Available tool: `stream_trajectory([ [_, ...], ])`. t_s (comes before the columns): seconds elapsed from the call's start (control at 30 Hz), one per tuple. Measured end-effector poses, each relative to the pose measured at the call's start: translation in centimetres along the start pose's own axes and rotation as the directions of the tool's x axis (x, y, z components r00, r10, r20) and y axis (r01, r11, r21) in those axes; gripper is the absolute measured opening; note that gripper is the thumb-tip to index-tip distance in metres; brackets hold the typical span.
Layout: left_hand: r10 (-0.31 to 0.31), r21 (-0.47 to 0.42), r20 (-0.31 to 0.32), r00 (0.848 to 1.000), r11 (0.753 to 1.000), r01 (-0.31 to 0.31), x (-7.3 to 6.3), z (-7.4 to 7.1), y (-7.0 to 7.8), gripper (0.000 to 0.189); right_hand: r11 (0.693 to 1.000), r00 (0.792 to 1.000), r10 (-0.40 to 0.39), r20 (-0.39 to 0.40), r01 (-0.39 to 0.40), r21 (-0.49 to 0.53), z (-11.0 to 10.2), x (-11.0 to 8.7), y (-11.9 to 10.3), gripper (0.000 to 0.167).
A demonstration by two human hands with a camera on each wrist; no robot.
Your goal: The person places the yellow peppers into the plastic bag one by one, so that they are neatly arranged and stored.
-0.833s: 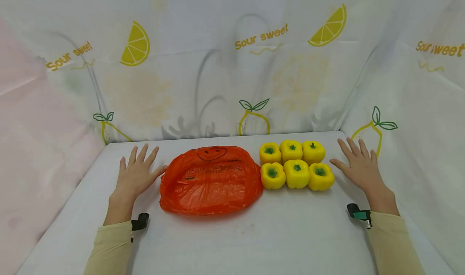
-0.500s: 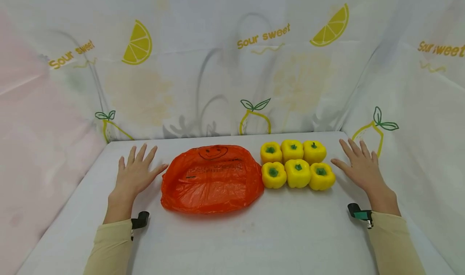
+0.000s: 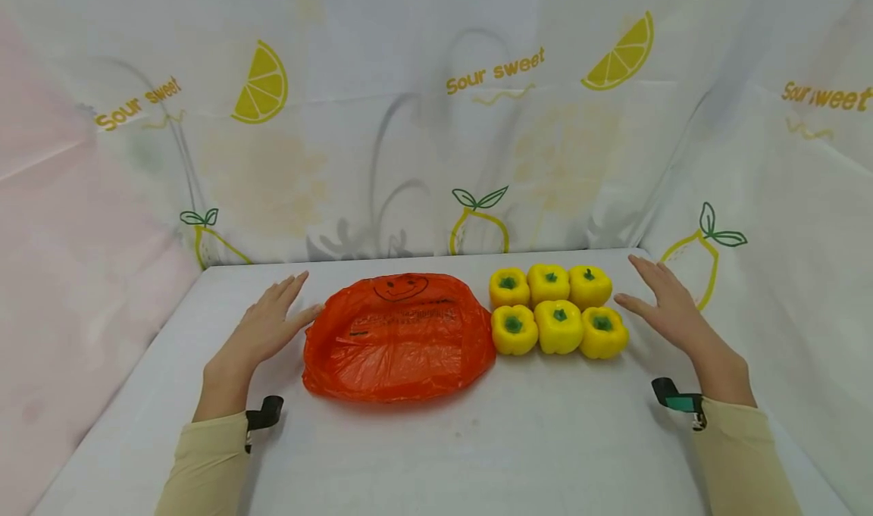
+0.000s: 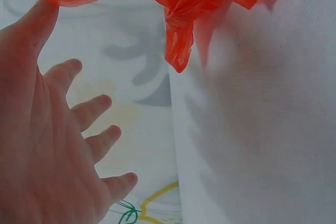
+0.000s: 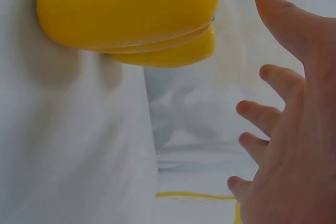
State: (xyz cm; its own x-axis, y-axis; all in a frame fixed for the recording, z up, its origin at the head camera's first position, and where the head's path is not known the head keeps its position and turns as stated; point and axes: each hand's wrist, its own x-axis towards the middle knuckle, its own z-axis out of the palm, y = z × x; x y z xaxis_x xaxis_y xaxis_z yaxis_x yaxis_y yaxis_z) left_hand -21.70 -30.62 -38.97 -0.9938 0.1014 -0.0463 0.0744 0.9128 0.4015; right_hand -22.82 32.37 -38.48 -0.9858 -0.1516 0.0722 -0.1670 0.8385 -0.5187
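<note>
An orange-red plastic bag (image 3: 402, 342) with a drawn smiley face lies spread on the white table, left of centre. Just left of it is my left hand (image 3: 262, 330), fingers extended, the thumb tip overlapping the bag's edge in the head view. Close against the bag's right side sit several yellow bell peppers (image 3: 559, 325) with green stems, in two rows of 3. My right hand (image 3: 671, 315) is held to the right of them, fingers straight and palm turned inward, holding nothing. In the right wrist view a yellow pepper (image 5: 128, 9) shows apart from the thumb.
The white table (image 3: 464, 455) runs to a back edge against a hanging white curtain (image 3: 423, 122) printed with lemons and lettering. More cloth hangs along both sides. Each wrist wears a small dark camera (image 3: 264, 414) on a strap.
Both hands have rolled from palms down to palms turned inward, and their fingers have drawn closer together. The bag and peppers stay in place.
</note>
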Motion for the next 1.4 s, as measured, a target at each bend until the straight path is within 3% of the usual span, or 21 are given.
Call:
stream_trajectory([
  [0.37, 0.067, -0.018, 0.016, 0.998, 0.998, -0.067, -0.2, -0.3, 1.3, 0.089, 0.998, 0.994, 0.002, 0.111, -0.01, 0.069, -0.9, -0.7, -2.7, 0.095],
  [0.8, 0.106, -0.129, 0.134, 0.985, 0.988, -0.089, -0.6, -0.2, 3.4, 0.097, 1.0, 0.972, -0.002, 0.235, 0.0, 0.008, -1.7, -2.0, -5.2, 0.086],
  [1.07, 0.108, -0.152, 0.201, 0.974, 0.985, -0.078, -0.9, -0.1, 3.6, 0.093, 1.0, 0.948, -0.007, 0.318, -0.001, 0.023, -1.2, -2.2, -5.1, 0.078],
  [1.4, 0.08, -0.145, 0.229, 0.97, 0.988, -0.047, -0.7, 0.3, 3.2, 0.096, 1.0, 0.927, -0.01, 0.374, 0.002, 0.02, -0.1, -1.8, -4.3, 0.081],
])
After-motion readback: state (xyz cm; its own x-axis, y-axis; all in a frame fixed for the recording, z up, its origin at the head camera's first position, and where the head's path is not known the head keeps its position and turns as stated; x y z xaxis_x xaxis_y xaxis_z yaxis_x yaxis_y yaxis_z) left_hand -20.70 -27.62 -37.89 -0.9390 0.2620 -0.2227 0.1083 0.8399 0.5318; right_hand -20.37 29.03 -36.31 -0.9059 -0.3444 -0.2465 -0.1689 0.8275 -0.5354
